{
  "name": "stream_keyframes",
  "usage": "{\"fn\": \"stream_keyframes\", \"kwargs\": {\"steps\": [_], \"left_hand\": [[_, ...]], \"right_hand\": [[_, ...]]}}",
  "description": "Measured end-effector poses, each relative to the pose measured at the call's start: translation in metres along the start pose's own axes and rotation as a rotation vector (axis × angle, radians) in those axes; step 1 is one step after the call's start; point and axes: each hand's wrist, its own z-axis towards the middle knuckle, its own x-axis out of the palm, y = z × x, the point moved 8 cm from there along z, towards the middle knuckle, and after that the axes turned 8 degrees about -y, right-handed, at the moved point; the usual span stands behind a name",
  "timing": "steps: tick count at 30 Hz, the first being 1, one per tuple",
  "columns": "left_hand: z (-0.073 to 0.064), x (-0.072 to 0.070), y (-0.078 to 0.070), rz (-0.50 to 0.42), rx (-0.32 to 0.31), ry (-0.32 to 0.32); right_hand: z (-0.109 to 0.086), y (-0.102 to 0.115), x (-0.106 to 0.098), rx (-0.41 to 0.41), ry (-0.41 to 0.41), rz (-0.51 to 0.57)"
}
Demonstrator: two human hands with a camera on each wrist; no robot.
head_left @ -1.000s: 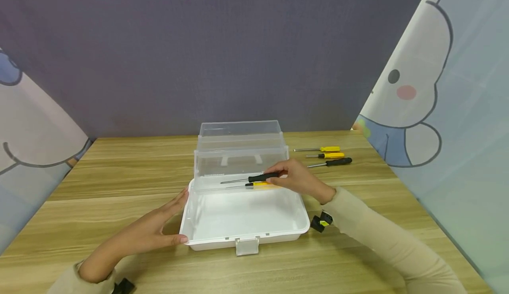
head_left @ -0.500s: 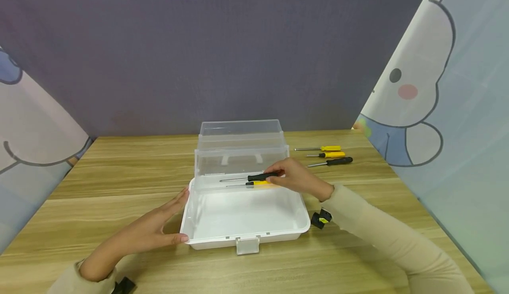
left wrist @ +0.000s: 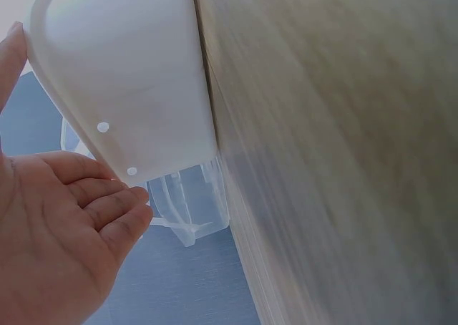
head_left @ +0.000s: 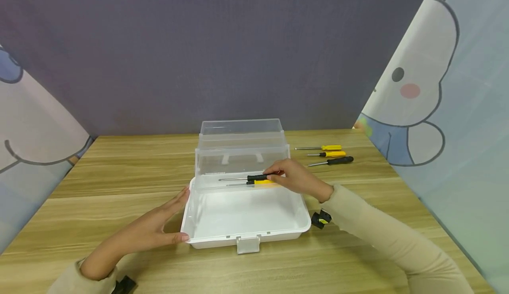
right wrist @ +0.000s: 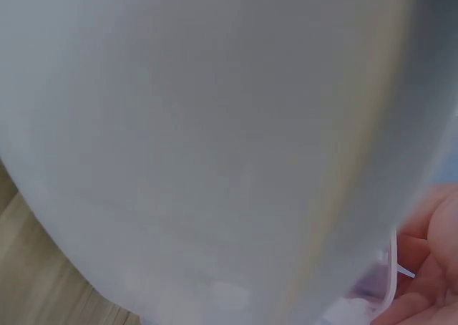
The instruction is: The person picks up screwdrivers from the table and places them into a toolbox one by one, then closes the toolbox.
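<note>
A white box with its clear stepped lid raised stands on the table. My left hand rests against the box's left side, thumb at the front corner and fingers spread toward the back; the left wrist view shows this hand beside the white wall. Over the back of the box, my right hand pinches the handle of a black screwdriver, its shaft pointing left. Just in front of it lies a yellow-handled screwdriver, partly behind clear plastic. In the right wrist view, the box wall hides most of the right hand.
To the right of the lid lie a yellow screwdriver, a yellow-and-black screwdriver and another black screwdriver. A clear latch hangs at the box front. A dark wall rises behind the wooden table.
The black screwdriver in my right hand has shifted very slightly left and lies closer to level. My left hand stays at the box's side.
</note>
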Motion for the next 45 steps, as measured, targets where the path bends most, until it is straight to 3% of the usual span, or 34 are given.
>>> {"fn": "stream_keyframes", "kwargs": {"steps": [17,34,45], "left_hand": [[0.0,0.0,0.0,0.014,0.006,-0.005],[0.0,0.001,0.0,0.009,0.009,-0.006],[-0.001,0.001,0.0,0.008,0.011,-0.004]], "right_hand": [[-0.002,-0.001,-0.002,0.037,-0.025,0.025],[-0.004,-0.007,-0.008,0.045,-0.055,0.166],[-0.017,-0.018,-0.021,0.044,-0.127,0.248]]}}
